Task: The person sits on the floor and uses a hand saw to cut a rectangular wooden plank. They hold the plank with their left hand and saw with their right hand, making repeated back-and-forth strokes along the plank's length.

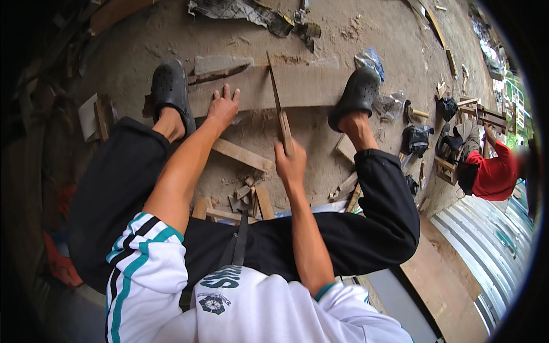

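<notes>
A wide wooden board lies across the ground in front of me, with a dark clog on my foot at each end of it. My left hand presses on the board with its fingers stretched out, left of the saw. My right hand is closed round the wooden handle of a hand saw. The saw's narrow blade points away from me and crosses the board right of its middle. Seen nearly edge-on, the blade hides how deep any cut goes. A dark, thin strip lies along the board's far left edge.
Between my legs lie a loose plank and several wood offcuts. Plastic bags and a hammer are on the ground to the right. Farther right, a person in red sits by a wooden frame. Crumpled sheeting lies ahead.
</notes>
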Motion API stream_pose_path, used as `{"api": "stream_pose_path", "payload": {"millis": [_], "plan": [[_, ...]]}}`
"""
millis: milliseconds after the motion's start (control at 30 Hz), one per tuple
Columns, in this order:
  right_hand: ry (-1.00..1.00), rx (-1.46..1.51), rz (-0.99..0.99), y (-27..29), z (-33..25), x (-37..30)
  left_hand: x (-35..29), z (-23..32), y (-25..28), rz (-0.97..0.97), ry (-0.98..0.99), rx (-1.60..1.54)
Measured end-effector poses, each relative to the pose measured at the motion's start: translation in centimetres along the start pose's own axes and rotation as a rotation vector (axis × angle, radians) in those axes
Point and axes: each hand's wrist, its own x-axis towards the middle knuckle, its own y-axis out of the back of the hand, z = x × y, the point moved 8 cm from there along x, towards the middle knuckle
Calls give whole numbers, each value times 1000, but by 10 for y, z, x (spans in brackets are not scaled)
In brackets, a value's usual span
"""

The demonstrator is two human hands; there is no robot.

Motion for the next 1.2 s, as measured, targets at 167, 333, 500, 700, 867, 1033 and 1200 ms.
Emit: {"api": "stream_pose_path", "payload": {"millis": [167, 333, 500, 700, 867, 1033, 1200], "plan": [[-38, -28, -38, 3, -4, -10, 0, -9, -6, 28, 23, -30], [-95, -50, -47, -5, -6, 23, 5, -3, -12, 42, 20, -39], [-53, -18, -21, 6, -9, -19, 1, -7, -9, 27, 33, -18], [-78, -15, 17, -5, -8, 7, -2, -3, -2, 16, 53, -62], [-92, -39, 22, 22, -17, -31, -8, -1, 10, -36, 61, -143], [-72, -67, -32, -6, -21, 43, -8, -13, 13, -135, 66, -231], [-145, -65, -99, 13, -49, 60, 0, -17, 1, -297, 42, -214]]}}
